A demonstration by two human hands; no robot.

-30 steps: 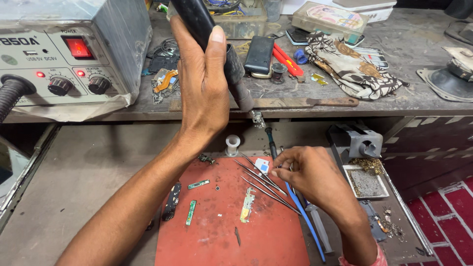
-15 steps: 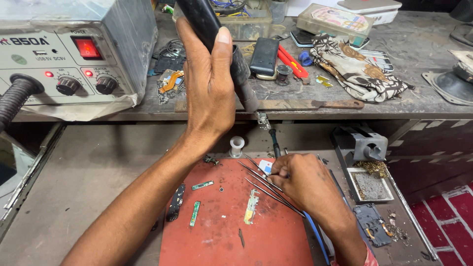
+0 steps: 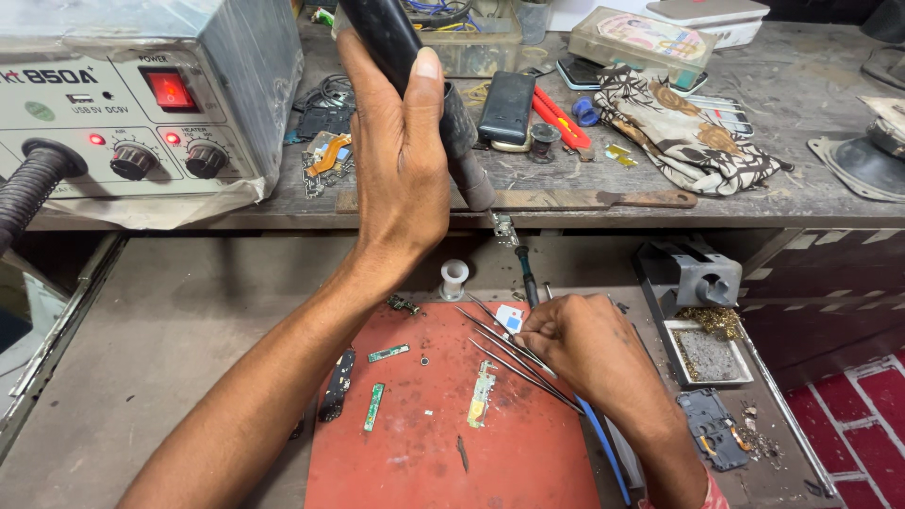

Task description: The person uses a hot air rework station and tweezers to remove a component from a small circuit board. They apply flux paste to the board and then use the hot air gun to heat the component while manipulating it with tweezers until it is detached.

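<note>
My left hand (image 3: 401,160) is raised and wrapped around the black handle of a hot-air tool (image 3: 415,71), whose metal nozzle points down and to the right. My right hand (image 3: 584,353) rests on the red work mat (image 3: 424,443), pinching something small and partly hidden near a white-and-blue piece (image 3: 510,319). Several metal tweezers (image 3: 509,353) lie fanned out just left of that hand. Small green circuit boards (image 3: 375,405) and a gold-coloured strip (image 3: 482,394) lie on the mat.
A grey rework station (image 3: 141,104) with a red lit switch and two knobs stands at the back left. The upper shelf holds a black phone (image 3: 507,108), a red-handled tool (image 3: 561,118) and a patterned cloth (image 3: 679,132). A metal tray (image 3: 707,353) and a dismantled phone part (image 3: 712,429) sit at the right.
My left hand with the hot-air tool has stayed raised. My right hand has shifted slightly on the mat near the tweezers. The view has moved a little.
</note>
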